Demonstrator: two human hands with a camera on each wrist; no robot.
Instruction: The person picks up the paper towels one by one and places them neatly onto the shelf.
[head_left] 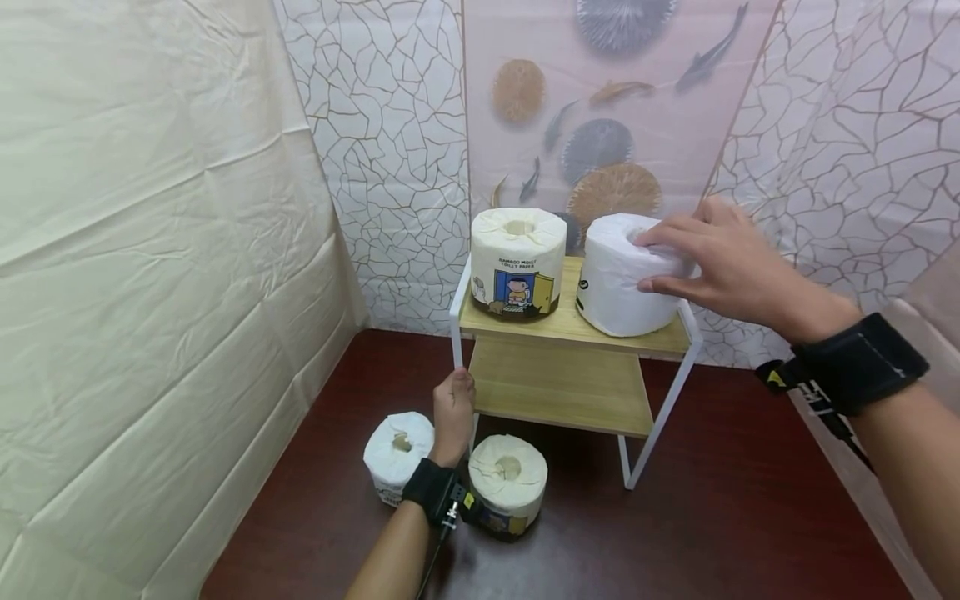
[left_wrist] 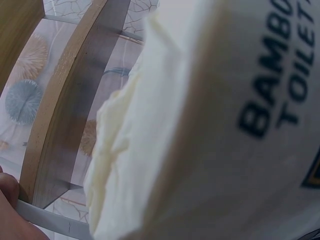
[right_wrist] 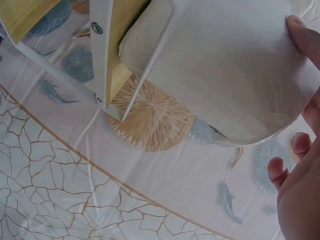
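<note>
On the right of the top board of a two-tier shelf (head_left: pixel 558 379) stands a plain white wrapped toilet paper roll (head_left: pixel 626 283). My right hand (head_left: pixel 716 262) grips this roll by its upper right side, thumb on the front, fingers over the top near the core hole. In the right wrist view, the fingertips lie at the edge of the white roll (right_wrist: pixel 235 65). My left hand (head_left: pixel 453 412) holds the white metal frame at the shelf's left front. A cream toilet paper roll (head_left: pixel 517 258) with a cartoon print stands upright beside the white one.
Below, on the dark red surface (head_left: pixel 675 533), a white toilet paper roll (head_left: pixel 390 450) and a cream printed roll (head_left: pixel 510 471) stand near my left wrist. Patterned cloth (head_left: pixel 390 167) hangs behind the shelf, and a cream cloth wall (head_left: pixel 150 292) rises at the left.
</note>
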